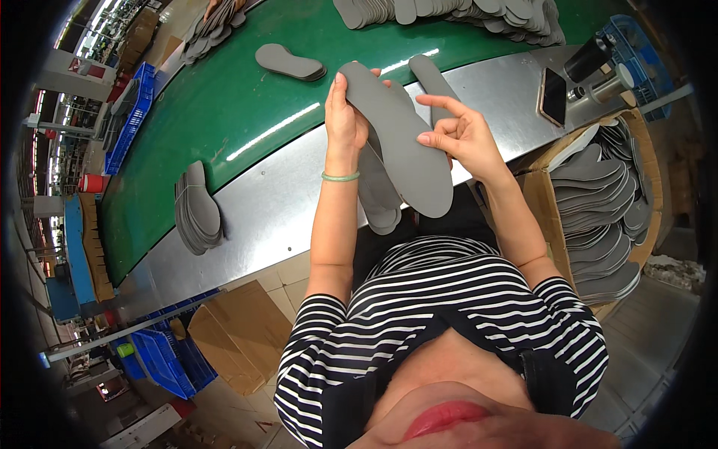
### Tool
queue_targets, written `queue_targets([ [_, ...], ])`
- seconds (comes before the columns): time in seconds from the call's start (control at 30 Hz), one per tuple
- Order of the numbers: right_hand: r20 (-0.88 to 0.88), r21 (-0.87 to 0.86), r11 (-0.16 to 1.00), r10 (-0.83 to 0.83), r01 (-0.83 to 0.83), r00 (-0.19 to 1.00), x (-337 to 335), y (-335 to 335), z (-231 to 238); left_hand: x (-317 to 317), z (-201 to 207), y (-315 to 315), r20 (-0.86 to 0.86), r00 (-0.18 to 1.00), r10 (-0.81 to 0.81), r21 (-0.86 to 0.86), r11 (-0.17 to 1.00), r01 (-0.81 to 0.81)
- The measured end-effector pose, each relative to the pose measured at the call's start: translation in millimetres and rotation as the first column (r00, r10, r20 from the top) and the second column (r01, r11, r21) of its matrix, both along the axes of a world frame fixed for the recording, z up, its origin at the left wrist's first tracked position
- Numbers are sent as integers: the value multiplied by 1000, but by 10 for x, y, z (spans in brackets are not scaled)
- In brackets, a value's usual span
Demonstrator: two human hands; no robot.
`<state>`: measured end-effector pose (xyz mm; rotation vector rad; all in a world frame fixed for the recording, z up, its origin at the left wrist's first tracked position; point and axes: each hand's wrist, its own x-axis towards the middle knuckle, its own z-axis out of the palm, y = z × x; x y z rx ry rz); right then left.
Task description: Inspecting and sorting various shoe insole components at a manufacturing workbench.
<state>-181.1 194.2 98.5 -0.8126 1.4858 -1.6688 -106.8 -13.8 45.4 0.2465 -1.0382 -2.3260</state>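
Note:
A large grey insole is held up slantwise over the metal table edge. My left hand is closed on its upper left side, thumb along the edge and fingertips showing behind its top. On the opposite edge, my right hand has its thumb at the rim and its index finger stretched out above it; its other fingers are curled, partly hidden. Below the held piece are more grey insoles, mostly covered by it. Another insole lies just beyond my right hand on the metal strip.
On the green belt sits a small insole stack; more piles line its far side. A tied bundle stands at left. At right are a phone, a black bottle and a carton full of insoles.

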Motion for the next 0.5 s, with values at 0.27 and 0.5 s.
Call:
queue_targets([
  [0.27,-52,184,982,-26,35,998,-196,-173,-562,45,32,-88,-44,994,-95,196,975,102],
  [0.5,-50,195,980,-35,44,998,-276,-243,-616,33,14,-87,-52,997,-55,227,972,65],
])
